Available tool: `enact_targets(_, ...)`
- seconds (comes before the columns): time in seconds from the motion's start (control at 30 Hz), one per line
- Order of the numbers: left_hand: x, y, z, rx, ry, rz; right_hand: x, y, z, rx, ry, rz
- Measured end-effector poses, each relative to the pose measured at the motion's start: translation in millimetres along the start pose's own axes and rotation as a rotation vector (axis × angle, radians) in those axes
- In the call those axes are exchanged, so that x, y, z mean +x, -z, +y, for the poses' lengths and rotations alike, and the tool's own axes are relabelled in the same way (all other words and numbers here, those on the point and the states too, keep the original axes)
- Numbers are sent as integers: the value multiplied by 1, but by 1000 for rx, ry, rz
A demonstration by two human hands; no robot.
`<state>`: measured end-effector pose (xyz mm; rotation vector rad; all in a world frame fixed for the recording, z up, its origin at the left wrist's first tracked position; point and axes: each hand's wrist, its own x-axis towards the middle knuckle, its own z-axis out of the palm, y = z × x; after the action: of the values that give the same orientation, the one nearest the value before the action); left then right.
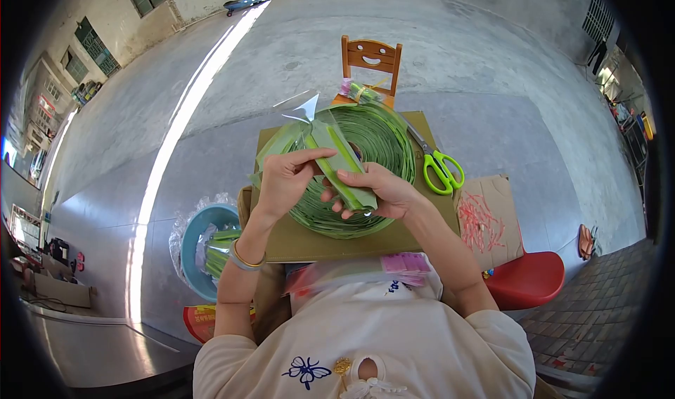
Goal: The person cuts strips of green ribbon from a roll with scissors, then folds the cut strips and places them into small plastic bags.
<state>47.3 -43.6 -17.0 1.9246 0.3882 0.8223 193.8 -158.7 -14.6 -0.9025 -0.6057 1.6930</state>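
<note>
Green strip bundle (pixel 343 168): held up over the green coil (pixel 388 144), tilted, near end over the coil's front half; looks lifted to leave room for fingers underneath

Left grip (pixel 284 182): over the coil's left side, fingers closed narrow on the bundle's left edge, index reaching across it; probably steadies that edge and keeps the layers together

Right grip (pixel 387 189): over the coil's front right, holding the bundle's near end, thumb on top, fingers under; a squeeze like that should keep it flat

Clear film (pixel 305 108): sticks out past the bundle's far end, over the coil's far left; how much of the bundle it covers, can't tell

Table (pixel 426 239): under the coil, which lies flat, presumably so it stays put

Scissors (pixel 441 172): right of the coil, green handles toward the person, likely for an easy right-hand reach

Red ties (pixel 481 222): right of the coil and nearer the person, loose on cardboard (pixel 500 188), spread probably for picking singly

Plastic sleeves (pixel 344 272): on the lap, in front of the coil, likely for short reach

Blue basin (pixel 188 248): left of the coil, lower down, green bundles (pixel 219 253) inside
</note>
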Motion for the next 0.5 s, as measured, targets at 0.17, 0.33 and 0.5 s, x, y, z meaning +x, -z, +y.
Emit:
enact_targets(0.17, -4, -11, -3, 132, -57, -135, 5, 25, 8, 2, -48, -143)
enact_targets(0.33, 0, -9, -8, -2, -13, -122, -7, 14, -2, 44, -87, -85)
enact_targets(0.5, -7, -30, -29, -153, 118, -133, 2, 34, 8, -80, -16, 83)
